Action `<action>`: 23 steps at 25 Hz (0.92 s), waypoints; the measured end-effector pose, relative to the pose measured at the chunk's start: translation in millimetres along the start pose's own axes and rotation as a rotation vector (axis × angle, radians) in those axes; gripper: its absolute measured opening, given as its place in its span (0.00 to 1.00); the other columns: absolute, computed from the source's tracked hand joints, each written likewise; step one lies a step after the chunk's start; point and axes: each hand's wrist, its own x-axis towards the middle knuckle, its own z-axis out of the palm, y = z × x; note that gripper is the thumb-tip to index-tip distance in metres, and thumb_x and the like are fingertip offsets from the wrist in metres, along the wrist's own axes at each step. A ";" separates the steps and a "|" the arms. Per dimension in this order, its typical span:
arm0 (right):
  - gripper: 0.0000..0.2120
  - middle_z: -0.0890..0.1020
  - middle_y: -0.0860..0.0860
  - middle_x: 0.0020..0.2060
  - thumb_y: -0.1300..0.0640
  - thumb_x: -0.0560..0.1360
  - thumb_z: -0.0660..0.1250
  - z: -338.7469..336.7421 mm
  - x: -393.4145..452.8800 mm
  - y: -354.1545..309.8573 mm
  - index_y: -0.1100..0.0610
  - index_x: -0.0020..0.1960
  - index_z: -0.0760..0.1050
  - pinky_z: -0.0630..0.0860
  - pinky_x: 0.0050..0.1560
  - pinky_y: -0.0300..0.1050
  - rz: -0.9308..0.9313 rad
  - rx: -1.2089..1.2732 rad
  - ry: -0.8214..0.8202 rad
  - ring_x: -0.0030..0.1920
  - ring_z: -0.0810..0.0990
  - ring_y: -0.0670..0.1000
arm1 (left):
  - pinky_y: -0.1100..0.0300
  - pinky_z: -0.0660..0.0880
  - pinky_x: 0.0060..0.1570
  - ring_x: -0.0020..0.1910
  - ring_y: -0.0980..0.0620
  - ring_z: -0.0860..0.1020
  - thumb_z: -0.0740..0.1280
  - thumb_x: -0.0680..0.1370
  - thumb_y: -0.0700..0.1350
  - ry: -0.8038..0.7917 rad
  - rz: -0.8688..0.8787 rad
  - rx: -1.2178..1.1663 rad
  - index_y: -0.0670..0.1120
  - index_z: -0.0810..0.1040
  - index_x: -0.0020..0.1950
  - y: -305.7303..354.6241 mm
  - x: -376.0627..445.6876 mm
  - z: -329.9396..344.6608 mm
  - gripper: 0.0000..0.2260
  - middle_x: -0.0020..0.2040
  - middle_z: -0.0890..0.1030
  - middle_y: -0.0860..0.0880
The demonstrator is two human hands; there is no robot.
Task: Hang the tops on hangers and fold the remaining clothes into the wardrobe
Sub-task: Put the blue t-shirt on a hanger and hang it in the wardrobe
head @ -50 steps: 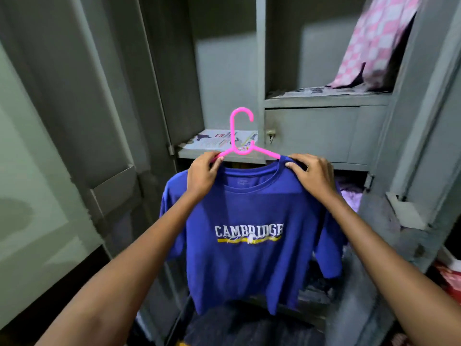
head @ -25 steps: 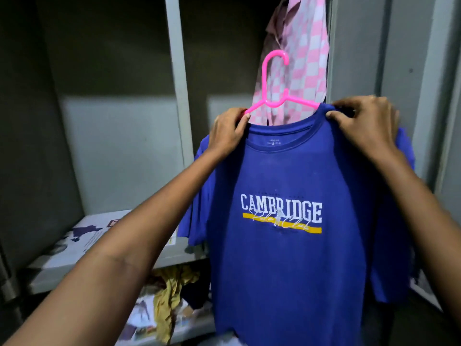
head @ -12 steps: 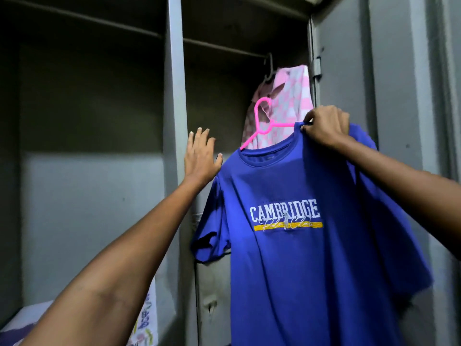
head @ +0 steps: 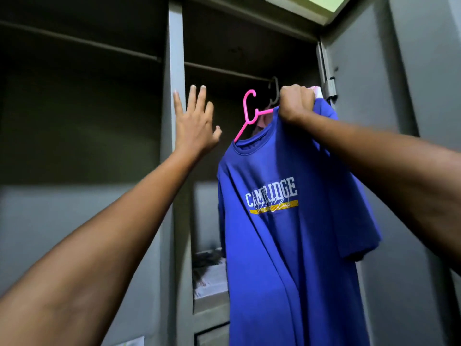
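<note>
hanging step: right hand (head: 295,103) fingers clenched on the blue t-shirt (head: 287,221) shoulder and pink hanger (head: 249,113), raised just below the wardrobe rail (head: 224,71). left hand (head: 194,123) spread, grasping nothing, by the divider (head: 174,46). next: lift hook over rail.

Both arms are bare all the way, no sleeves, watch or rings showing. Left hand (head: 194,126) has short, pale fingernails; right hand's (head: 295,102) nails are hidden.
</note>
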 end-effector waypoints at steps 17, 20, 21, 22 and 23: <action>0.14 0.78 0.59 0.57 0.66 0.77 0.56 110.8 127.1 27.4 0.61 0.58 0.76 0.72 0.51 0.48 0.028 0.027 0.082 0.58 0.77 0.61 | 0.41 0.48 0.71 0.76 0.43 0.45 0.51 0.77 0.62 -0.043 -0.066 0.511 0.45 0.75 0.64 -2.7 10.2 25.3 0.27 0.77 0.52 0.41; 0.14 0.78 0.59 0.57 0.64 0.78 0.56 124.4 138.9 27.2 0.60 0.59 0.76 0.72 0.52 0.48 0.010 0.032 0.079 0.58 0.77 0.61 | 0.41 0.48 0.71 0.76 0.43 0.45 0.50 0.77 0.63 -0.015 -0.072 0.545 0.44 0.69 0.70 -4.4 10.5 28.9 0.30 0.77 0.50 0.41; 0.14 0.78 0.59 0.57 0.64 0.77 0.57 127.3 142.6 26.5 0.59 0.60 0.76 0.72 0.52 0.48 0.009 0.034 0.078 0.59 0.77 0.61 | 0.40 0.48 0.71 0.76 0.43 0.45 0.50 0.77 0.63 -0.007 -0.072 0.557 0.44 0.66 0.72 -4.5 10.2 29.0 0.31 0.77 0.49 0.41; 0.14 0.78 0.59 0.58 0.65 0.77 0.57 128.5 146.7 26.3 0.60 0.60 0.76 0.73 0.52 0.49 0.010 0.033 0.080 0.59 0.76 0.61 | 0.40 0.48 0.71 0.76 0.43 0.45 0.49 0.77 0.63 -0.004 -0.069 0.567 0.44 0.64 0.73 -4.7 9.9 29.2 0.32 0.77 0.48 0.41; 0.15 0.78 0.59 0.58 0.65 0.77 0.57 129.1 150.1 26.1 0.60 0.60 0.76 0.73 0.53 0.49 0.014 0.031 0.082 0.59 0.76 0.61 | 0.40 0.48 0.71 0.76 0.43 0.44 0.49 0.77 0.63 -0.007 -0.066 0.576 0.44 0.63 0.73 -4.6 9.3 29.8 0.32 0.77 0.48 0.41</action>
